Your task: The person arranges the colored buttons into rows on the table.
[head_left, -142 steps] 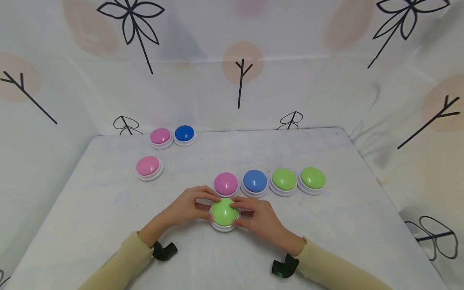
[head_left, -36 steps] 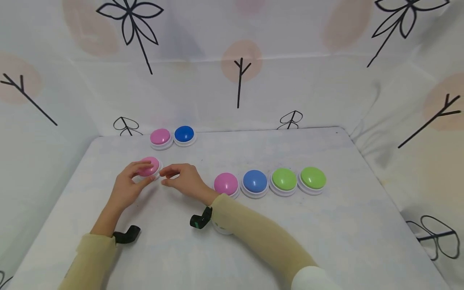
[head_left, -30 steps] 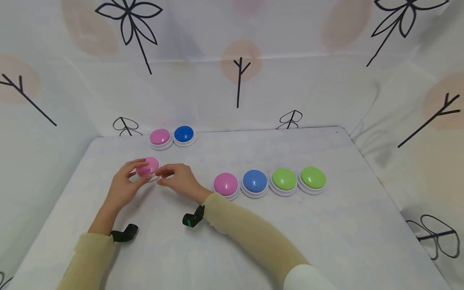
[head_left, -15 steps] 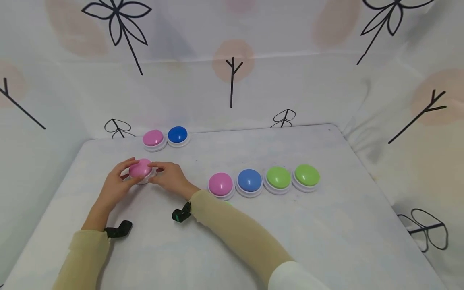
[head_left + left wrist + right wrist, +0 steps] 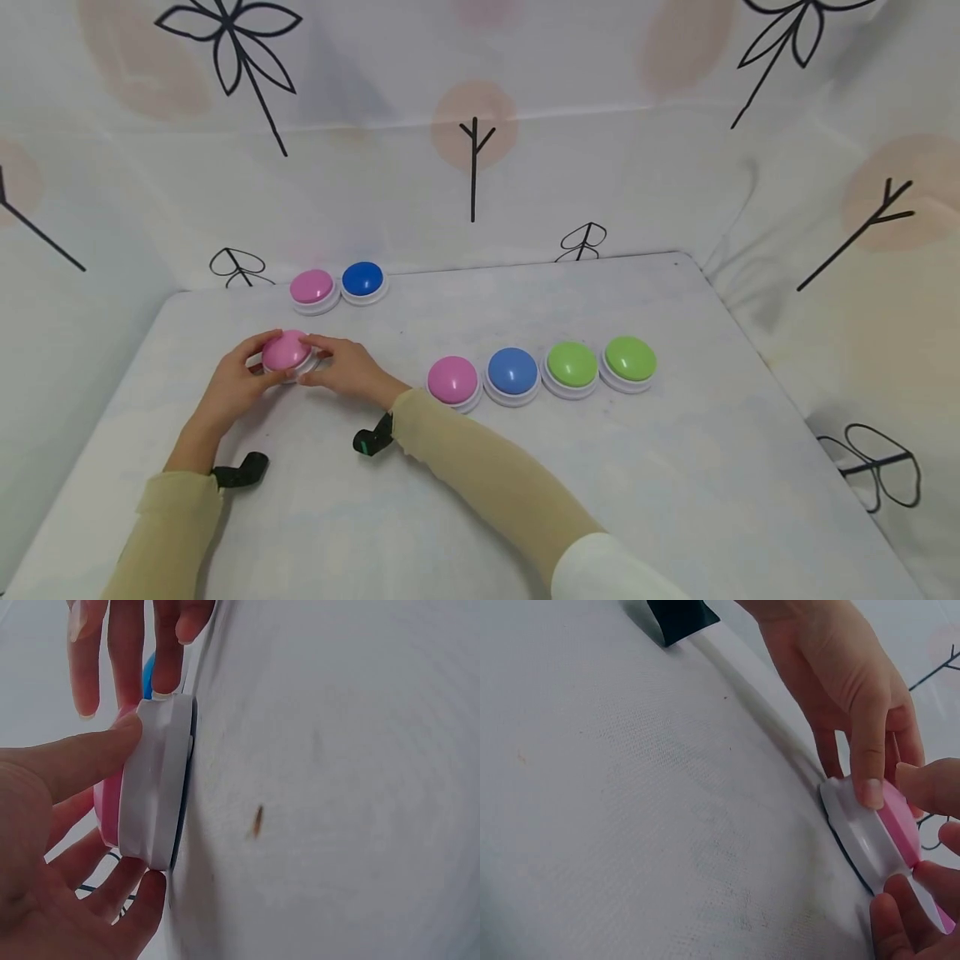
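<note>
A pink dome push button [image 5: 285, 352] with a white round base sits at the left of the table, between both hands. My left hand [image 5: 231, 387] holds it from the left; in the left wrist view the thumb [image 5: 97, 754] presses the white base [image 5: 154, 795] and the fingers curl round the far side. From the right, my right hand [image 5: 348, 369] has its fingertips and thumb at the rim and dome. In the right wrist view, its fingers [image 5: 907, 907] meet the base's edge. Whether the base touches the table fully, I cannot tell.
Behind stand another pink button [image 5: 311, 287] and a dark blue button [image 5: 363, 279]. Right of centre runs a row: a pink button [image 5: 452, 380], a blue button [image 5: 512, 372] and two green buttons [image 5: 572, 364]. Patterned cloth [image 5: 390, 192] walls the white table [image 5: 712, 467].
Both hands have left a green button in front of the row and come to the left-hand pink button. The right hand has closed in onto it. The right sleeve now hides that green button.
</note>
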Demonstrator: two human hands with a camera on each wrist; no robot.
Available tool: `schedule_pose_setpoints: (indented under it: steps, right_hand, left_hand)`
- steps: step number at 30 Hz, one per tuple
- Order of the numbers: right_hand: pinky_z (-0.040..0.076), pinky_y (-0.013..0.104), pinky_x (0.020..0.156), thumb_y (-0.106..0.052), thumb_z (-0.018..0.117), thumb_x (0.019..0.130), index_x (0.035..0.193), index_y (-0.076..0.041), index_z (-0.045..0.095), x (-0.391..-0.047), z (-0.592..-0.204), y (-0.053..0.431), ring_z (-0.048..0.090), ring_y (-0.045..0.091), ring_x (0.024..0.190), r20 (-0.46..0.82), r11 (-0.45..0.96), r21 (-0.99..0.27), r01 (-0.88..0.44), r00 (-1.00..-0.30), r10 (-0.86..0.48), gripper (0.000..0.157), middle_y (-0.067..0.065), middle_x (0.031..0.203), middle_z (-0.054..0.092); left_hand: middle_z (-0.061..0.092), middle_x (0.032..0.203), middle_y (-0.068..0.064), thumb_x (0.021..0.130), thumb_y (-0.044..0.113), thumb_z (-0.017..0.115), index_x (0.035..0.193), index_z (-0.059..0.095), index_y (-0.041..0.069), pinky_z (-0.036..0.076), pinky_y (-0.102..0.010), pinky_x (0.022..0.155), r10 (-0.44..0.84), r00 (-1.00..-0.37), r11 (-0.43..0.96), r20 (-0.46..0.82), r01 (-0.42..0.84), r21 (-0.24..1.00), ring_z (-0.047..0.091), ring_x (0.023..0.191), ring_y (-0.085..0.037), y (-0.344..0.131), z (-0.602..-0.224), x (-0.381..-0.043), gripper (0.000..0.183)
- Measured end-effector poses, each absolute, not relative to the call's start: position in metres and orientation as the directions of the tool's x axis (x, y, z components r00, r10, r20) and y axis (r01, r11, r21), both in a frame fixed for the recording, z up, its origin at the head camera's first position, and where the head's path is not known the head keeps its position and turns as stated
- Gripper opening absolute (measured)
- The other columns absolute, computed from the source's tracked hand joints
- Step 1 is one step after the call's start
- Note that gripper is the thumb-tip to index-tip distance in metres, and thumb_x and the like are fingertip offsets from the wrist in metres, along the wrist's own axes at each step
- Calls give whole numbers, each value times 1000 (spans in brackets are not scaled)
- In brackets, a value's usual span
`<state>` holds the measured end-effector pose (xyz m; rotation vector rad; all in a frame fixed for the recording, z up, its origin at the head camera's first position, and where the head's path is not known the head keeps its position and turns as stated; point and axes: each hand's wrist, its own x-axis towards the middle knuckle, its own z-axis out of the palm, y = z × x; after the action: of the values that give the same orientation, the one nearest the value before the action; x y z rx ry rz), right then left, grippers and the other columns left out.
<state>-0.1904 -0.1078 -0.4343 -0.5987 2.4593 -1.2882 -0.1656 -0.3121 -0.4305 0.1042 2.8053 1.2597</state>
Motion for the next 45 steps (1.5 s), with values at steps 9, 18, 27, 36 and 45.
schedule_pose_setpoints:
  steps: [9, 18, 27, 36, 45]
  right_hand:
    - [46, 26, 100, -32, 76, 90, 150, -31, 47, -190, -433, -107, 51, 8, 125, -66, 513, -824, -240, -859, -507, 67, -6, 140, 57]
    - [38, 30, 110, -25, 76, 90, 148, -28, 50, -188, -435, -106, 40, 10, 139, -40, 515, -820, -249, -873, -486, 64, -11, 149, 48]
    - [47, 24, 99, -12, 73, 90, 134, -23, 65, -184, -435, -103, 58, 9, 121, 26, 469, -858, -211, -929, -369, 46, -8, 132, 64]
    - [49, 25, 95, -18, 75, 90, 132, -25, 67, -182, -425, -103, 58, 11, 118, 15, 521, -834, -184, -950, -311, 43, -9, 130, 64]
    - [51, 23, 89, -24, 77, 89, 130, -27, 68, -183, -409, -93, 53, 15, 122, -20, 563, -805, -187, -939, -342, 42, -8, 130, 64]
  left_hand:
    - [38, 150, -27, 90, 17, 75, 150, 41, 2, 39, -61, 103, 68, -998, 684, -1, 45, 728, 35, 136, -46, -314, -429, -164, 70]
    - [38, 153, -22, 89, 19, 77, 148, 45, 4, 41, -61, 101, 70, -997, 684, 24, 65, 726, 34, 139, -45, -314, -429, -162, 69]
    - [38, 153, -21, 88, 33, 77, 148, 46, 7, 40, -64, 101, 74, -997, 680, 0, 50, 732, 32, 139, -45, -304, -426, -157, 72]
    - [39, 152, -18, 88, 36, 77, 147, 48, 11, 41, -62, 101, 102, -995, 668, 15, 79, 740, 34, 138, -43, -296, -421, -156, 70]
    - [43, 150, -16, 88, 37, 77, 146, 51, 12, 44, -60, 98, 110, -993, 653, 42, 104, 750, 37, 137, -41, -292, -419, -155, 69]
